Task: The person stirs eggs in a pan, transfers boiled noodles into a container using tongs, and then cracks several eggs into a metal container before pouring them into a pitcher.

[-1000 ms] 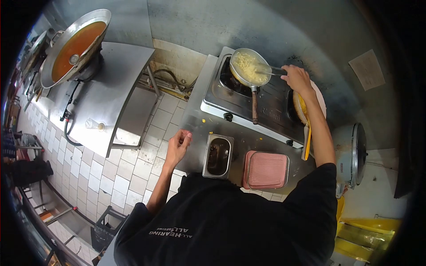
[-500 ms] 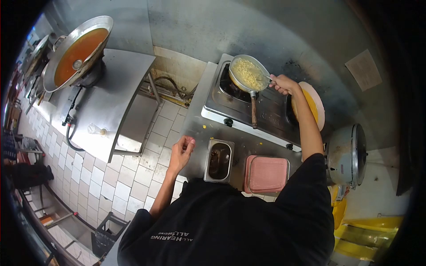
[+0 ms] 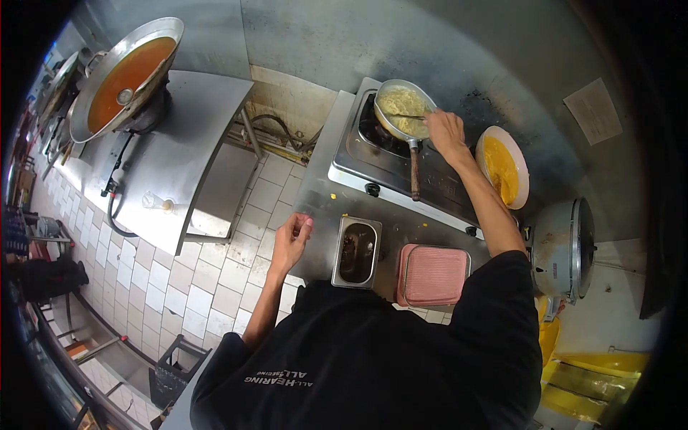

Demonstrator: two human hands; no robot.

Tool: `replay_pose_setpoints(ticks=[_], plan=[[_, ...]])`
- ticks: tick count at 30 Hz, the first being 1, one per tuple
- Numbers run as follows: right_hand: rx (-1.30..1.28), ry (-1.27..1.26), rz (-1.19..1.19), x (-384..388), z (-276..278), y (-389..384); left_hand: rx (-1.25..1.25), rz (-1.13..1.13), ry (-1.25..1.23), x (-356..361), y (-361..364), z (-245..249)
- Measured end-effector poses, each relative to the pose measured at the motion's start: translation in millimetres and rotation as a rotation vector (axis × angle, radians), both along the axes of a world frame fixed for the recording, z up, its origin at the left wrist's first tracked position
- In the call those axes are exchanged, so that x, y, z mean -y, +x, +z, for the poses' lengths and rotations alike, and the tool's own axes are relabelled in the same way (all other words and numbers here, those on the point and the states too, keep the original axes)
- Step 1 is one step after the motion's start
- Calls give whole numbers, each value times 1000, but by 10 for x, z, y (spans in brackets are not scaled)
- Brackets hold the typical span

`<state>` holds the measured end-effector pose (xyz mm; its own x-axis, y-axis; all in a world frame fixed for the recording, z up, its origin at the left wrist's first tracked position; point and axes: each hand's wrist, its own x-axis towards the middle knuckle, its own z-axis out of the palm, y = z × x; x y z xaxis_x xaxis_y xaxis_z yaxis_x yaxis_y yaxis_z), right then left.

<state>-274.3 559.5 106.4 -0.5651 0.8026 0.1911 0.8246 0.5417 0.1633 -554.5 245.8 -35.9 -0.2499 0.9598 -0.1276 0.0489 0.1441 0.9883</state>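
Note:
Noodles [image 3: 401, 102] in pale liquid fill a small metal saucepan [image 3: 428, 94] on the left burner of the gas stove [image 3: 344, 159]. My right hand [image 3: 446, 132] is over the pan's right rim, closed around a thin metal utensil [image 3: 407, 117]. The utensil's far end is down among the noodles, so its shape is hidden. The pan's wooden handle [image 3: 415, 175] points toward me, with no hand on it. Off to the left, at the counter's edge, my left hand [image 3: 292, 238] hangs with curled fingers and nothing visible in them.
A steel container [image 3: 337, 251] with dark contents and a pink lidded box [image 3: 433, 276] stand before me. A pale bowl of yellow food [image 3: 521, 168] sits right of the stove, near a large cooker [image 3: 555, 247]. Leftward, a wok [image 3: 84, 97] holds orange liquid.
My right hand has shifted left over the pan, and the utensil now reaches across the noodles. More of the bowl shows beside my forearm. The left hand stays nearly still.

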Motion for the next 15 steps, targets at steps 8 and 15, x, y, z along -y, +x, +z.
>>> replay_pose_setpoints(ticks=[8,15], plan=[[-264,44,-307,-38,499,242,-14,1,-8,-11,-64,-4],[-282,98,-240,-10,519,379,-24,1,-1,-71,-104,31]])
